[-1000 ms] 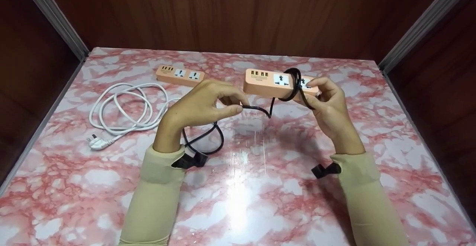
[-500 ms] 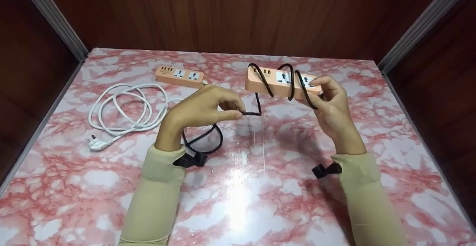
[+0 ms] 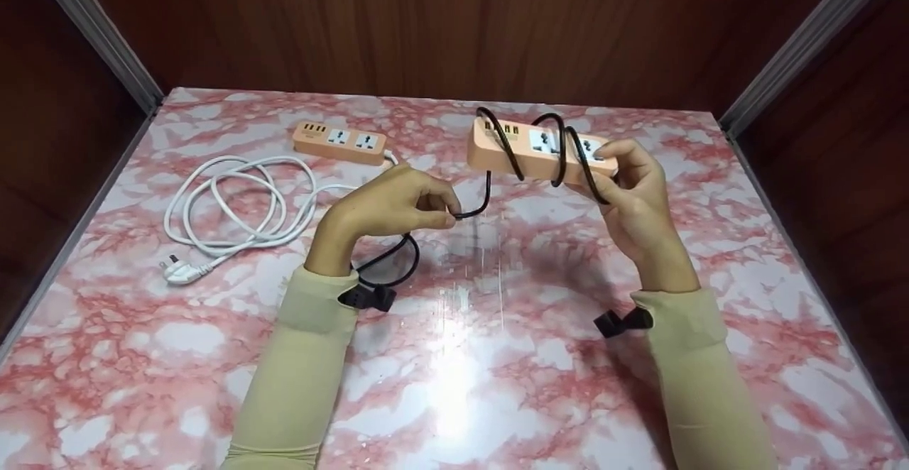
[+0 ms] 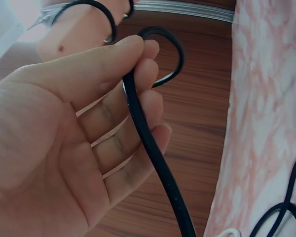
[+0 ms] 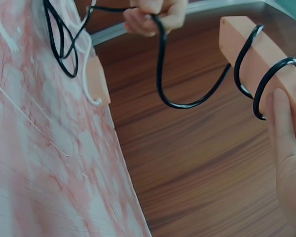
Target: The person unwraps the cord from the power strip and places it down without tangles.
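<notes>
My right hand (image 3: 635,189) grips the right end of an orange power strip (image 3: 501,159), held up above the table. The strip has USB ports and two white sockets on top. A black cord (image 3: 561,154) loops loosely around it in spaced turns. To the left, my left hand (image 3: 398,204) pinches that cord between thumb and fingers; the left wrist view shows the cord (image 4: 158,158) running down across the fingers. In the right wrist view, the underside of the power strip (image 5: 259,54) shows the turns. More of the cord lies on the table, partly hidden behind the left hand.
On the pink marbled table (image 3: 497,385), a second orange power strip (image 3: 339,143) lies at the back left. Its white cord (image 3: 213,200) is loosely coiled, ending in a white plug (image 3: 186,271). Dark wood panels (image 3: 454,30) enclose the back and sides.
The black cord's bunched turns have loosened and spread along the strip, one now crossing the USB end. My left hand still pinches the cord and has shifted slightly left; the right hand keeps its grip.
</notes>
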A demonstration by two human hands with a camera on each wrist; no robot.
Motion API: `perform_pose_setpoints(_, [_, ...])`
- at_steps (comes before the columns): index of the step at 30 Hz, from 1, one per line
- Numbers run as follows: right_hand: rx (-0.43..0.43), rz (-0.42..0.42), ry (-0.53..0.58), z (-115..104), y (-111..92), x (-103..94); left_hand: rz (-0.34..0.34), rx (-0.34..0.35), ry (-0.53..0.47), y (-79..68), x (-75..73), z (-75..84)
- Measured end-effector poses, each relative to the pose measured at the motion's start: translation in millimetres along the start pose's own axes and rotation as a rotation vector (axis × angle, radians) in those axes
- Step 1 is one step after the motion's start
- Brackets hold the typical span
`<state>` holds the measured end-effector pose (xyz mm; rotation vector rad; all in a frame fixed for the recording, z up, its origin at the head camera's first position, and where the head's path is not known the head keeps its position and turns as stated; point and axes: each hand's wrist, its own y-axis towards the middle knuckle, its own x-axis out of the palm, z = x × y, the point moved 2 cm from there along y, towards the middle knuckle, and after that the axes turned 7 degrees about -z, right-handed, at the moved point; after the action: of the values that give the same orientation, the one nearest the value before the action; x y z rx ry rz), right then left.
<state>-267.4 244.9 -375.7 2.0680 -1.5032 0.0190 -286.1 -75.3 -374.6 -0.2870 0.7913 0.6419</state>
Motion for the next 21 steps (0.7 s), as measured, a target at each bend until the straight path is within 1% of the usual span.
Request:
perform_pose_setpoints(3, [-0.001, -0.002, 0.007, -0.9, -0.8, -0.1, -0.005, -0.03, 0.02, 3.2, 1.7, -4.7])
perform_pose_setpoints(6, [0.0, -0.014, 0.013, -1.8, -1.3, -0.5, 0.01, -0.05, 0.023, 5.6, 3.1, -6.3])
perform_pose_setpoints(13, [0.011, -0.01, 0.018, -0.8, -0.5, 0.4, 0.083, -0.048, -0.034, 5.4, 3.4, -9.6])
perform_pose_setpoints(17, [0.008, -0.017, 0.024, -1.7, 0.1, 0.8, 0.099, -0.06, -0.067, 6.0, 3.1, -10.0])
perform_pose_setpoints(21, [0.006, -0.038, 0.038, -1.2, -0.6, 0.6, 0.115, -0.082, -0.066, 7.4, 3.3, -11.5])
